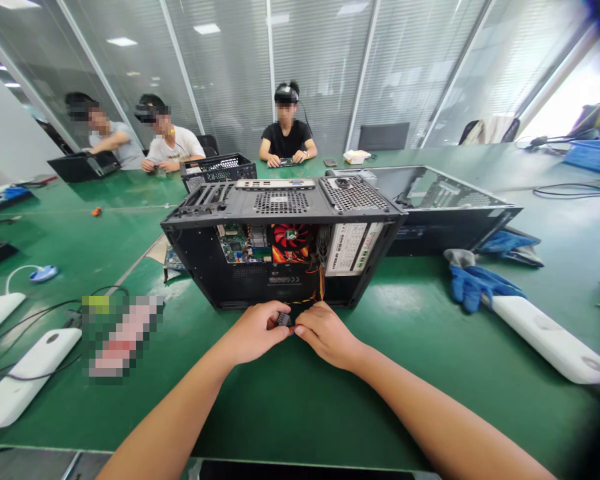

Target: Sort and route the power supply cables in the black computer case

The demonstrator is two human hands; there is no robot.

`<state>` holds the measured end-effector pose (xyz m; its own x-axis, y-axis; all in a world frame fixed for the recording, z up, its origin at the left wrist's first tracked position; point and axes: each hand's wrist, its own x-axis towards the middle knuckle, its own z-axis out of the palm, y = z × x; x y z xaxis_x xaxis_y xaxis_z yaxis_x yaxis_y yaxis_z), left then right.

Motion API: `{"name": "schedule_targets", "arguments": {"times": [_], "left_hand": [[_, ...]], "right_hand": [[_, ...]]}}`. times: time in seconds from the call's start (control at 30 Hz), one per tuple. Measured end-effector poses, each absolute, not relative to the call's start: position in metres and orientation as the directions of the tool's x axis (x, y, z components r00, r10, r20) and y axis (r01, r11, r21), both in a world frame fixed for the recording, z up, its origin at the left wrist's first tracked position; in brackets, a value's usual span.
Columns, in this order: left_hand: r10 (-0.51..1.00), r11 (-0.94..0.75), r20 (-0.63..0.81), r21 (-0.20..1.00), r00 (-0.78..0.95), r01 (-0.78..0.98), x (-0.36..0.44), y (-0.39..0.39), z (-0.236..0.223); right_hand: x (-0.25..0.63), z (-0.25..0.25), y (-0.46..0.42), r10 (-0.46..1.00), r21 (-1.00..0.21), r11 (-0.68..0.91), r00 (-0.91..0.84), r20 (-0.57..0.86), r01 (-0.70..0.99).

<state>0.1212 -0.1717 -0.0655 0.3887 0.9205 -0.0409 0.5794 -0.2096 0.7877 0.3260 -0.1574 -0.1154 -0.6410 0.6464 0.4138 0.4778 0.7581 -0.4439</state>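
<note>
In front of me a black computer case (pixel 250 287) lies on its side with its open face toward me. Inside show a motherboard (pixel 237 247), a red and black cooling fan (pixel 290 236) and a white-labelled power supply (pixel 353 248). Colored wires (pixel 322 283) run from the power supply down toward my hands. My left hand (pixel 260 328) is closed on a black cable connector (pixel 283 319) at the case's near edge. Right beside it, my right hand (pixel 325 333) pinches the wires close to that connector; its fingertips partly cover them.
A second case (pixel 450 227) stands behind on the right, near blue gloves (pixel 485 283) and a white power strip (pixel 550 340). Another power strip (pixel 35 380) and cables lie on the left of the green table (pixel 300 413). Three people sit across, one a person in black (pixel 287 140).
</note>
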Motion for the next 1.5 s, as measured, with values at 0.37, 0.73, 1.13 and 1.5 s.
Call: {"name": "schedule_targets", "arguments": {"times": [0.37,0.73,1.13,1.5], "left_hand": [[0.921,-0.212,0.004,0.843,0.390,0.494,0.118,-0.173,-0.085],[0.895,-0.291,-0.036,0.708,0.444,0.644,0.120,-0.172,-0.065],[0.803,0.014,-0.287,0.886,0.523,0.463,0.119,-0.162,-0.070],[0.791,0.116,-0.251,0.957,0.558,0.266,0.114,-0.162,-0.088]], "right_hand": [[0.325,-0.116,-0.156,0.652,-0.478,0.749,-0.638,0.409,0.458],[0.326,-0.115,-0.155,0.676,-0.550,0.720,-0.607,0.417,0.423],[0.325,-0.116,-0.156,0.662,-0.501,0.736,-0.635,0.397,0.455],[0.325,-0.119,-0.156,0.669,-0.515,0.730,-0.624,0.404,0.448]]}}
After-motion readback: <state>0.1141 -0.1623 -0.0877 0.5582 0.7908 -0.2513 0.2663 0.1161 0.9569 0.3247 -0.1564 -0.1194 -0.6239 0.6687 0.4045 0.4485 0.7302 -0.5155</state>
